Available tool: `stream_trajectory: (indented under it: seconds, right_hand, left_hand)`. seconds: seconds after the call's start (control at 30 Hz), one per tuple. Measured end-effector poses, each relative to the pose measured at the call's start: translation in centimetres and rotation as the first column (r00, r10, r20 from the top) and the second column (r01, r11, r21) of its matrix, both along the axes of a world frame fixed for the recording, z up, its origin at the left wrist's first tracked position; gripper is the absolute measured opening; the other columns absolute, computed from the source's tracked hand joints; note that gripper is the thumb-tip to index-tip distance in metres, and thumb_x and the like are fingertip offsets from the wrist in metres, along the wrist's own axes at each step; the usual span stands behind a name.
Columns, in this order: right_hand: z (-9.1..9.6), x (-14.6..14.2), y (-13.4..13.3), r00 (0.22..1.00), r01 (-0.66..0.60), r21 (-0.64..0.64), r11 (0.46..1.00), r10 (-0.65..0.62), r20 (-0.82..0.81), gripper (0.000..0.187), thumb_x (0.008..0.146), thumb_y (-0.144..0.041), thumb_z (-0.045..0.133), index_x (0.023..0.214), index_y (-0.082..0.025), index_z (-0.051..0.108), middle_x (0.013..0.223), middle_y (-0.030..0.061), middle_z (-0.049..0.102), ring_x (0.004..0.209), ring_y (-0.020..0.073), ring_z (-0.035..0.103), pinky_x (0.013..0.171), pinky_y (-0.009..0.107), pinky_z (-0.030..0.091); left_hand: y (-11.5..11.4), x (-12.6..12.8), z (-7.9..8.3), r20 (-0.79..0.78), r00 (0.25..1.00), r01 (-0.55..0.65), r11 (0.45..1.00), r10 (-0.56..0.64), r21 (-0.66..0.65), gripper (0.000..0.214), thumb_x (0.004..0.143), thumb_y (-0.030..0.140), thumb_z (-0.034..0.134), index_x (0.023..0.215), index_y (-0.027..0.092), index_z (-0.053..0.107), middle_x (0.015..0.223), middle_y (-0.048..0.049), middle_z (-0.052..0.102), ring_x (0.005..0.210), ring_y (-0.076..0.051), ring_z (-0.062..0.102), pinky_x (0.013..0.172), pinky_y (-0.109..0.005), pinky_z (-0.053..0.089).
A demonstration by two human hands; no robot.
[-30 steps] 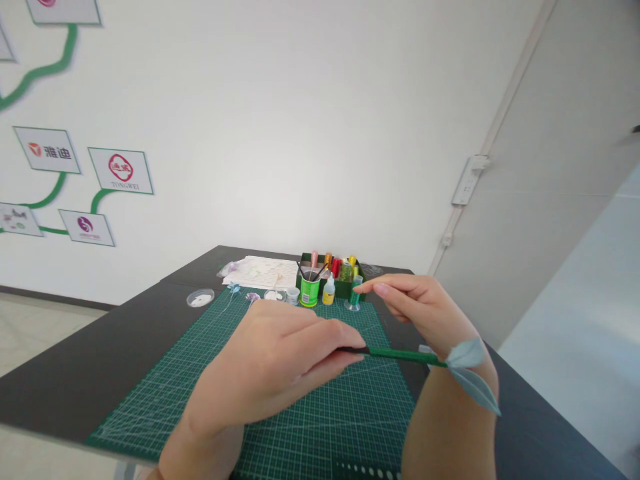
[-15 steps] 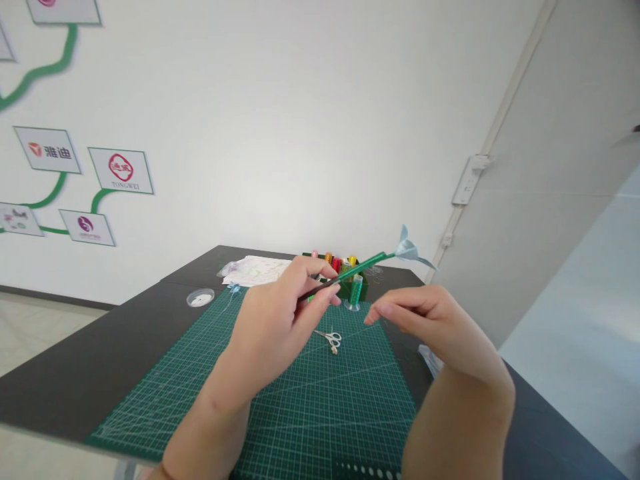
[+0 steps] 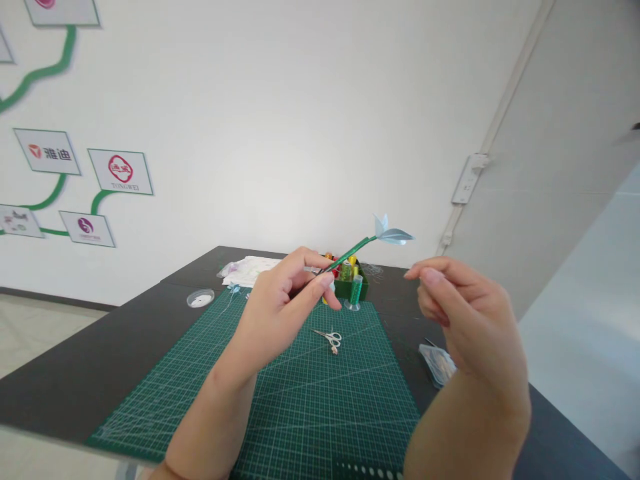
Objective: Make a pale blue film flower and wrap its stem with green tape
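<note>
My left hand (image 3: 285, 300) is closed round the dark lower end of a flower stem, thumb and forefinger pinching it. The stem (image 3: 347, 253) is wrapped in shiny green thread and slants up to the right. At its tip sits a pale blue flower (image 3: 393, 233) with pointed petals. My right hand (image 3: 460, 300) is raised to the right of the flower, apart from it. Its thumb and forefinger press together in a pinch; anything between them is too fine to see. A spool of green thread (image 3: 355, 291) stands on the mat below the stem.
White-handled scissors (image 3: 332, 339) lie on the green cutting mat (image 3: 320, 407). Behind are a green box (image 3: 345, 289) of thread spools, white cloth (image 3: 250, 272) and a small blue flower (image 3: 234, 288). A round dish (image 3: 200, 298) stands left; a clear case (image 3: 438, 365) lies right.
My right hand has moved up and to the right, away from the stem. The flower has shifted left and slightly up, turning so its petals point differently. My left hand keeps its hold.
</note>
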State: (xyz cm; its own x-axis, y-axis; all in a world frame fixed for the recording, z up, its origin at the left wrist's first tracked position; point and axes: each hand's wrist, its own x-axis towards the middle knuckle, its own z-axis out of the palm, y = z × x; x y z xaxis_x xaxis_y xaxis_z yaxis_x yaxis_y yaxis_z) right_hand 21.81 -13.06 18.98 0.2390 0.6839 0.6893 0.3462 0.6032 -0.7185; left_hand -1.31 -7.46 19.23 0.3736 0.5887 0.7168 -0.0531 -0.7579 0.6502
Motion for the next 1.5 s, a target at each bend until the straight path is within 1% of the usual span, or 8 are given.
stream_trajectory:
  seconds: [0.17,0.23,0.3,0.4,0.53,0.73,0.97,1.5]
  right_hand:
    - [0.2,-0.3,1.0,0.902,0.424,0.129,0.896,-0.431,0.028,0.030,0.095,-0.041,0.061,0.071,-0.022,0.060,0.059,-0.0020,0.050,0.054,0.0142,0.043,0.054,0.029,0.034]
    - [0.3,-0.4,1.3,0.801,0.536,0.217,0.816,-0.572,0.174,0.028,0.095,-0.038,0.058,0.072,-0.022,0.065,0.077,0.0042,0.064,0.077,0.0215,0.059,0.076,0.038,0.044]
    - [0.4,-0.7,1.5,0.750,0.544,0.271,0.794,-0.605,0.268,0.026,0.095,-0.037,0.057,0.079,-0.023,0.071,0.099,0.0080,0.070,0.102,0.0284,0.062,0.095,0.049,0.041]
    - [0.5,-1.5,1.5,0.819,0.441,0.252,0.861,-0.501,0.278,0.022,0.096,-0.034,0.057,0.085,-0.024,0.073,0.109,0.0087,0.071,0.109,0.0285,0.063,0.101,0.052,0.041]
    - [0.6,-3.5,0.9,0.937,0.141,0.178,0.974,-0.189,0.293,0.016,0.096,-0.026,0.058,0.094,-0.025,0.075,0.105,0.0058,0.075,0.104,0.0231,0.067,0.098,0.043,0.048]
    - [0.2,-5.8,0.8,0.974,-0.153,0.091,0.984,0.135,0.181,0.019,0.095,-0.022,0.062,0.106,-0.029,0.077,0.108,0.0031,0.077,0.109,0.0224,0.068,0.099,0.041,0.050]
    - [0.0,-6.3,1.3,0.990,-0.135,0.190,0.972,0.123,0.073,0.014,0.091,-0.021,0.068,0.093,-0.028,0.080,0.101,0.0028,0.079,0.103,0.0235,0.072,0.095,0.041,0.054]
    - [0.1,-6.4,1.3,0.995,-0.098,0.204,0.974,0.099,0.007,0.012,0.087,-0.018,0.071,0.086,-0.028,0.077,0.095,0.0005,0.079,0.094,0.0213,0.073,0.091,0.038,0.057]
  left_hand:
    - [0.4,0.4,0.1,0.028,0.999,0.024,0.998,-0.023,-0.059,0.008,0.100,0.026,0.055,0.100,0.019,0.059,0.066,0.0028,0.072,0.044,-0.005,0.038,0.044,-0.020,0.030]
    - [0.5,0.4,0.2,0.013,0.999,0.039,0.997,-0.038,-0.069,0.009,0.100,0.027,0.055,0.100,0.019,0.059,0.066,0.0025,0.072,0.045,-0.005,0.039,0.044,-0.020,0.031]
    - [0.5,0.4,0.2,-0.003,0.999,0.046,0.996,-0.047,-0.076,0.010,0.099,0.028,0.055,0.100,0.019,0.059,0.066,0.0021,0.072,0.045,-0.006,0.039,0.044,-0.021,0.031]
    - [0.6,0.4,0.3,-0.018,0.997,0.074,0.993,-0.076,-0.092,0.011,0.100,0.029,0.054,0.100,0.019,0.060,0.066,0.0016,0.072,0.044,-0.006,0.038,0.044,-0.021,0.030]
    - [0.7,0.6,0.2,-0.011,0.986,0.161,0.980,-0.164,-0.119,0.011,0.101,0.031,0.054,0.102,0.020,0.059,0.066,0.0018,0.072,0.044,-0.006,0.038,0.043,-0.021,0.028]
    - [0.5,0.5,0.2,-0.002,0.944,0.323,0.925,-0.330,-0.200,0.015,0.100,0.034,0.056,0.101,0.019,0.059,0.064,0.0018,0.069,0.041,-0.005,0.035,0.040,-0.020,0.025]
    - [0.4,0.5,0.6,0.008,0.895,0.430,0.860,-0.445,-0.274,0.014,0.098,0.033,0.056,0.095,0.020,0.054,0.060,0.0031,0.067,0.037,-0.004,0.027,0.036,-0.017,0.020]
    - [0.8,0.7,0.7,0.000,0.872,0.463,0.826,-0.489,-0.321,0.013,0.097,0.034,0.054,0.094,0.022,0.055,0.057,0.0042,0.065,0.036,-0.005,0.028,0.036,-0.020,0.019]
